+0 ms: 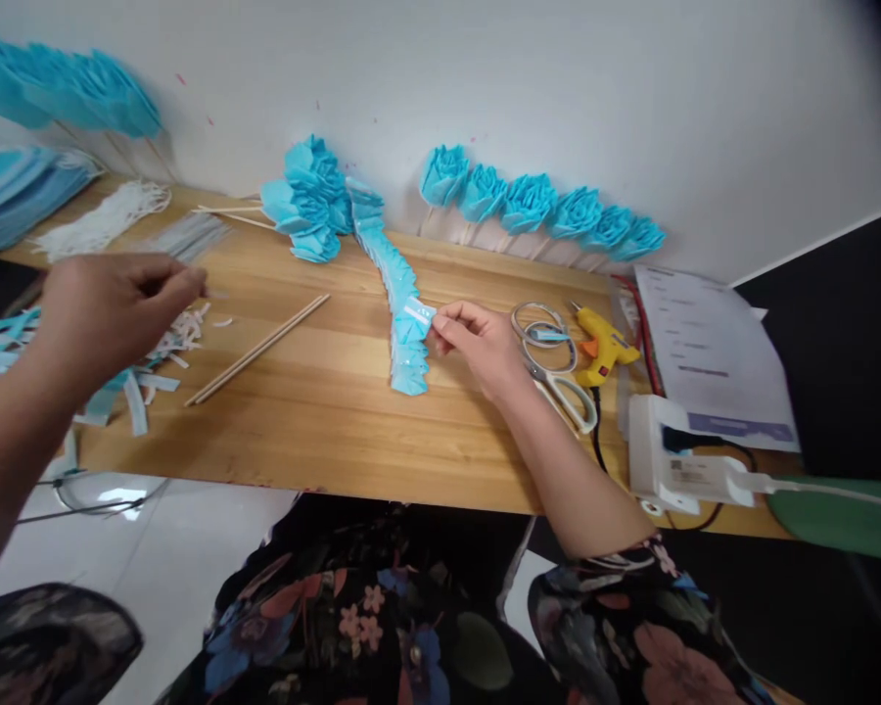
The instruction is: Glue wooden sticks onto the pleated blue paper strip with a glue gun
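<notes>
My right hand (pixel 477 343) pinches a small folded blue piece (pixel 416 315) at the near end of a long row of folded blue pieces (pixel 391 274) lying on the wooden table (pixel 323 411). My left hand (pixel 114 304) hovers at the left over a heap of blue and white strips (pixel 158 357). Its fingers are pinched together, and I cannot make out what is between them. Thin wooden sticks (pixel 256 350) lie between my hands.
Blue paper roses (pixel 535 204) lean on the wall. Scissors (pixel 558 377), a yellow glue gun (pixel 603 345), a white power strip (pixel 668 460) and a printed sheet (pixel 705 343) sit at the right. White elastic loops (pixel 103 223) and stacked blue masks (pixel 15 191) lie far left.
</notes>
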Tool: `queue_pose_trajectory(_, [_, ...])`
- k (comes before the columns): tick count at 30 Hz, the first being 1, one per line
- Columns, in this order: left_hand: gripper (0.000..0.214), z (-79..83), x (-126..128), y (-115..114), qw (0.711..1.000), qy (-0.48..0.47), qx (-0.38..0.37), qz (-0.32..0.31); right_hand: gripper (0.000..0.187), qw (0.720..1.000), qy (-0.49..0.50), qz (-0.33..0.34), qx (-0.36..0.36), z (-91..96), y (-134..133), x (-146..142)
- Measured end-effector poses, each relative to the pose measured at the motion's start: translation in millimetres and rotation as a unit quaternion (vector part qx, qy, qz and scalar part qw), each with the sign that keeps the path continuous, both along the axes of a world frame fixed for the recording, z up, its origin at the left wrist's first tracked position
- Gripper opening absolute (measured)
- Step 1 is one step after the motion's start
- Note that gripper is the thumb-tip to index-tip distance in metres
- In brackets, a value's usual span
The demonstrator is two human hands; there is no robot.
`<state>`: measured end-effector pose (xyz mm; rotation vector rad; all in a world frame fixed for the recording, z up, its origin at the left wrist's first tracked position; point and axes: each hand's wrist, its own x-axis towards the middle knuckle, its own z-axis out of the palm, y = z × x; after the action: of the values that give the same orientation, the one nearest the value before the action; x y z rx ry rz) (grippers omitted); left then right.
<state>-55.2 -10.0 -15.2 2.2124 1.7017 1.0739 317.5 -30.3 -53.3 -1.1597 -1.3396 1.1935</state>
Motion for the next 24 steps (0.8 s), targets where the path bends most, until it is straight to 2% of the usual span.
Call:
queue_pose_trajectory(3, [0.022,-8.6,-10,-6,0.999,0.012,0.018,-0.025,0.028,1.000,-0.001,0.012,-0.005,3.5,-2,-3])
queue_pose_trajectory(5, [0.032,-10.2,7,-10,0.998,0.042,0.019,-0.034,0.030,1.000,-0.006,0.019,-0.010,4.5,-3,-3])
queue_pose_trajectory(7, [0.043,-9.6,38,-14,0.996,0.055,0.003,-0.065,0.032,0.999,-0.013,0.027,-0.013,4.6,-3,-3])
queue_pose_trajectory(8, [0.044,-9.3,56,-15,0.995,0.032,-0.026,-0.090,0.032,0.999,-0.018,0.030,-0.012,4.4,-3,-2])
queue_pose_trajectory(10, [0.044,-10.6,92,-13,0.977,-0.039,-0.136,-0.157,0.031,0.999,-0.030,0.034,-0.008,3.9,-3,-2])
queue_pose_trajectory(12, [0.045,-14.7,122,-8,0.942,-0.109,-0.232,-0.216,0.031,0.999,-0.040,0.036,-0.002,3.6,-3,-1])
queue_pose_trajectory(14, [0.039,-20.0,142,-1,0.907,-0.183,-0.291,-0.244,0.030,0.998,-0.050,0.037,0.006,3.6,-4,0])
queue_pose_trajectory(18, [0.017,-26.0,159,8,0.865,-0.290,-0.328,-0.246,0.031,0.997,-0.058,0.042,0.011,3.8,-4,2])
queue_pose_trajectory(24, [0.015,-26.6,162,7,0.854,-0.349,-0.311,-0.227,0.039,0.998,-0.015,0.049,-0.041,3.7,-4,1])
